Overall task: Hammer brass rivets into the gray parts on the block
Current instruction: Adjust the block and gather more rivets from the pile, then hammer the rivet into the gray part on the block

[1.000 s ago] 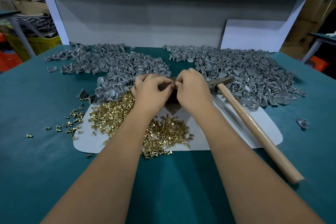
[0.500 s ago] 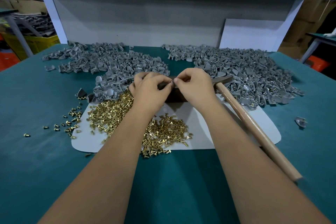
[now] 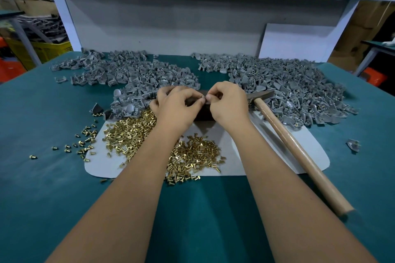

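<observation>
Both hands meet above a dark block [image 3: 203, 113] at the table's middle. My left hand [image 3: 177, 104] and my right hand [image 3: 226, 102] have curled fingers whose tips pinch something small between them; it is too small to tell whether it is a rivet or a gray part. Brass rivets [image 3: 132, 132] lie heaped on a white mat [image 3: 267, 156] in front of the block. A hammer [image 3: 299, 151] with a wooden handle lies to the right, its head beside my right hand.
Two large piles of gray parts sit behind the hands, one at the left [image 3: 128, 72] and one at the right [image 3: 288, 85]. Loose rivets [image 3: 85, 141] are scattered on the green table [image 3: 42, 188]. One stray gray part [image 3: 353, 145] lies far right.
The hands have stayed together over the block, with only small finger movements at the pinch. The hammer has not moved.
</observation>
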